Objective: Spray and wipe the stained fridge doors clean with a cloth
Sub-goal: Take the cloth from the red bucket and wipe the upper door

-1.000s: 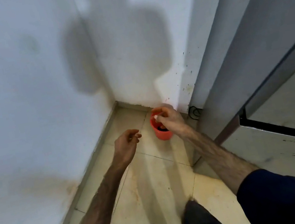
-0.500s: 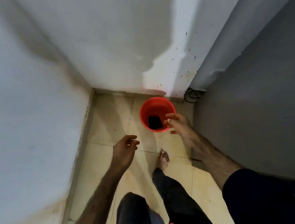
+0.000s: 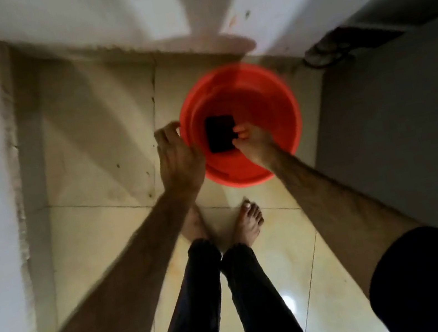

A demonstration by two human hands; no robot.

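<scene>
Head view. You look almost straight down into a floor corner. A red bucket (image 3: 239,124) stands on the beige tile floor (image 3: 93,123), near the white wall (image 3: 97,11) and just beside the grey fridge side (image 3: 396,117).

Your right hand (image 3: 251,142) reaches inside the bucket. Its fingers (image 3: 240,130) are curled against the right edge of a dark rectangular object (image 3: 219,134) lying in the bucket bottom. This object is presumably the cloth, but its material cannot be confirmed. The fingers touch it; whether they have closed around it cannot be told, because the fingertips are blurred and tinted by the red of the bucket.

Your left hand (image 3: 177,161) sits at the bucket's left rim, back of the hand up, fingers loosely bent and spread. It holds nothing. The fingertips lie at or just outside the rim; contact with the rim cannot be confirmed.

Hidden or unclear items: the fridge doors are out of frame; only the plain grey side panel shows. A dark tangle, apparently a cable (image 3: 324,53), lies at the fridge's rear corner, too blurred to identify. Motion blur softens the bucket's far rim. Both bare feet (image 3: 247,225) stand just behind the bucket; your left forearm covers part of the left foot.
</scene>
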